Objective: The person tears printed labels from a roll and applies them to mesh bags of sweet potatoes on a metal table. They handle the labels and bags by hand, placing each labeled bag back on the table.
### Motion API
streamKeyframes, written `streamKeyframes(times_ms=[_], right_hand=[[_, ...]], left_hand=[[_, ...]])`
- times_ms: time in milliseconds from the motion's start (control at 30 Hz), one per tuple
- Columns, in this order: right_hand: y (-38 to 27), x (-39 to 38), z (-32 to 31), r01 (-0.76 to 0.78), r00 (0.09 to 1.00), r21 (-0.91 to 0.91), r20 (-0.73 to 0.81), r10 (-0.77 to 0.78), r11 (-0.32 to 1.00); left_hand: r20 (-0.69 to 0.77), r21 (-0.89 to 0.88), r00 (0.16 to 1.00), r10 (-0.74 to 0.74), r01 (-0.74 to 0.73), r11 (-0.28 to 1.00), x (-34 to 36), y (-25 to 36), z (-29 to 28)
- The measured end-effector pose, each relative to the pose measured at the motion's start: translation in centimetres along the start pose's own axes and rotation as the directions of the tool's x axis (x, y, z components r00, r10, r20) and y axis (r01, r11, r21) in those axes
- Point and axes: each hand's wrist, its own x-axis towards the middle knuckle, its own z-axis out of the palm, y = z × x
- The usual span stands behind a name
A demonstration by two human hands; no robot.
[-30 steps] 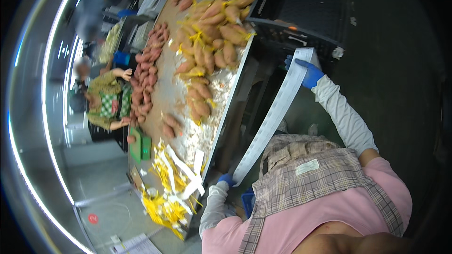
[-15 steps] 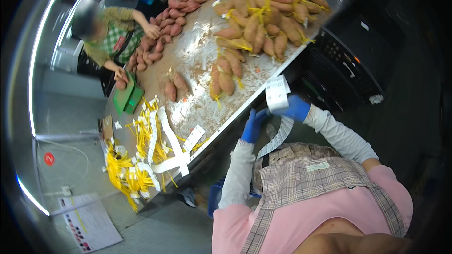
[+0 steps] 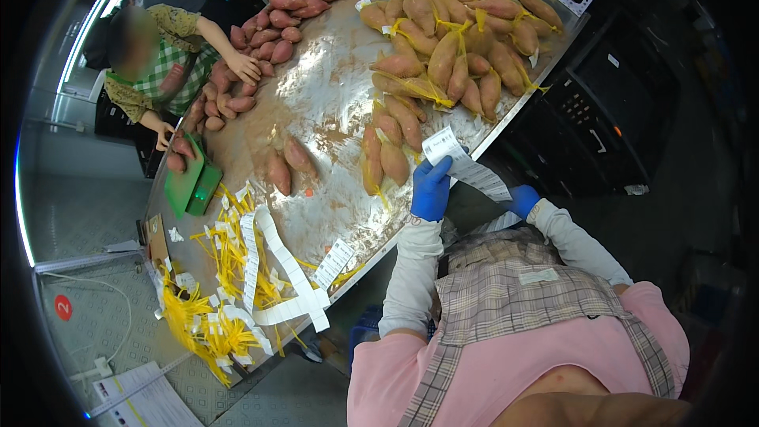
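A white strip of printed labels [image 3: 476, 174] stretches between my two blue-gloved hands, just off the table's front edge. My left hand [image 3: 431, 191] pinches its upper part between thumb and fingers. At the strip's lower end, my right hand [image 3: 522, 202] is closed on it, some fingers hidden behind the paper. More of the strip hangs below, in front of my plaid apron [image 3: 522, 292]. The nearest goods to my left hand are sweet potatoes in a yellow net bag [image 3: 393, 160]. Further left lie two loose sweet potatoes [image 3: 298, 156].
Netted sweet potatoes [image 3: 443, 59] are heaped at the back right. Yellow net ties with white tags [image 3: 198, 320] and label strips [image 3: 285, 257] cover the near left corner. Across the table, a co-worker handles loose sweet potatoes by a green scale [image 3: 190, 182]. Black crates [image 3: 581, 107] stand at right.
My left hand has risen and taken hold of the strip's upper part. My right hand has moved down and right, drawing the strip out flatter. The co-worker's sweet potatoes now rest on the scale.
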Motion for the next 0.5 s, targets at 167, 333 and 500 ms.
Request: streamKeyframes(times_ms=[167,333,500], right_hand=[[-2.8,2.0,-4.4,0.05,0.973,0.508,0.169,-0.157,0.86],[-10.9,4.7,-14.4,0.143,0.927,0.953,-0.035,-0.372,0.267],[-12.3,5.8,-19.4,0.135,0.973,0.842,-0.012,-0.232,0.523]], left_hand=[[-0.037,0.308,0.999,-0.011,0.022,0.951,0.5,0.3,0.5],[-0.057,0.442,0.996,-0.064,0.083,0.893,0.7,0.5,2.4],[-0.026,0.496,0.986,-0.163,0.154,0.855,2.2,0.1,5.6]])
